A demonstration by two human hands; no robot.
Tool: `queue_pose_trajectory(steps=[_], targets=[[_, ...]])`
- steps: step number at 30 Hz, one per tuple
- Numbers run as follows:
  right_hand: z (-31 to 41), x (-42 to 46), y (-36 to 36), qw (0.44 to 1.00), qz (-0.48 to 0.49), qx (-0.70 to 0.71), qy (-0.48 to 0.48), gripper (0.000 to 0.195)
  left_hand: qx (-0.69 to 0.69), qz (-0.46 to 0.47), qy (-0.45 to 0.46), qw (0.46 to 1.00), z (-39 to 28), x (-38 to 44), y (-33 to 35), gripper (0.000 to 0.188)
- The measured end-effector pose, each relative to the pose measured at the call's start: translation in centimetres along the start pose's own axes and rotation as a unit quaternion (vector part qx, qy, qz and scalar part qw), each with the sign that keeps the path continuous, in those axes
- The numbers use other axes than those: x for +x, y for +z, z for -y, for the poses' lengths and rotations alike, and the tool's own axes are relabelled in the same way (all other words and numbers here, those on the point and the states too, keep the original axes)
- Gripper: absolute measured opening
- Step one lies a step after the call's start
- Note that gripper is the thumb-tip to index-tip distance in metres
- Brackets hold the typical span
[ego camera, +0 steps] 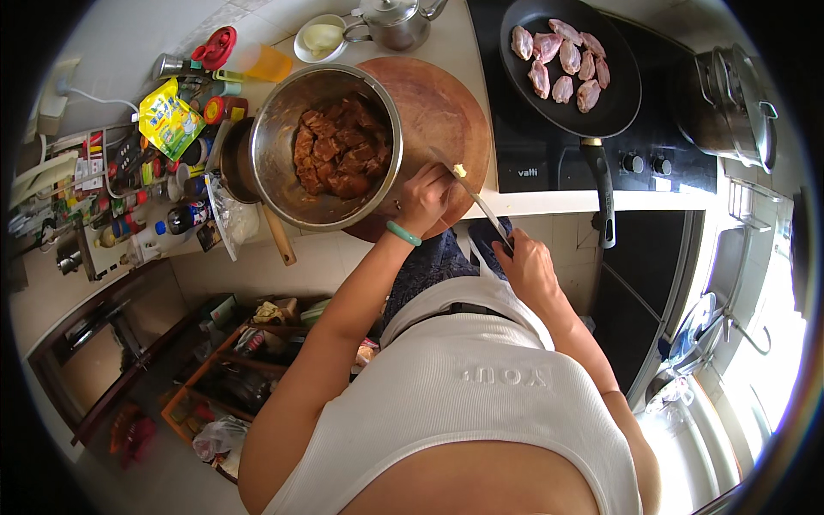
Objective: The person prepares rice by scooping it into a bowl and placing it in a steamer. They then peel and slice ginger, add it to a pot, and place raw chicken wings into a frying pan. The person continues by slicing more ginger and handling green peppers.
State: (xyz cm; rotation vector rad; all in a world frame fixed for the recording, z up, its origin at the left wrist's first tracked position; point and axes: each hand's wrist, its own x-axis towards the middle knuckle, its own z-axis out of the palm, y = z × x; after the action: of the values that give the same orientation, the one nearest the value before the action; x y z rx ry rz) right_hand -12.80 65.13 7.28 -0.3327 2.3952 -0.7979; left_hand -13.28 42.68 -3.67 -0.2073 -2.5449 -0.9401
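Observation:
My right hand point(531, 265) grips the handle of a kitchen knife point(484, 207), its blade slanting up and left over a round wooden cutting board point(444, 109). Close against the blade, my left hand point(426, 196) rests over the board with its fingers bent. Whatever may be under those fingers is hidden. A small pale-yellow food piece point(459, 170) sits at the blade, just right of the left fingertips. Left of that hand, a large steel bowl point(277, 187) overlaps the board and holds dark, sauce-coated meat chunks point(341, 148).
A frying pan point(547, 119) with several raw chicken wing pieces point(570, 58) sits on the black cooktop point(541, 174), its handle point(605, 199) jutting past the counter edge. Behind the board are a white bowl point(320, 38) and steel kettle point(394, 29). Bottles and a yellow pouch point(168, 119) crowd the left.

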Motion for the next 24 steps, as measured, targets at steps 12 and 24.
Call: queue_pose_trajectory(steps=[12, 24], targets=[[0.4, 2.6, -0.5, 0.999, 0.031, 0.0, 0.032, 0.027, -0.033, 0.0, -0.002, 0.999, 0.0, 0.4, -0.2, 0.018], [-1.2, 2.8, 0.4, 0.999, 0.037, 0.015, 0.032, 0.024, -0.035, -0.008, -0.021, 0.999, 0.1, 0.1, 0.1, 0.013]])
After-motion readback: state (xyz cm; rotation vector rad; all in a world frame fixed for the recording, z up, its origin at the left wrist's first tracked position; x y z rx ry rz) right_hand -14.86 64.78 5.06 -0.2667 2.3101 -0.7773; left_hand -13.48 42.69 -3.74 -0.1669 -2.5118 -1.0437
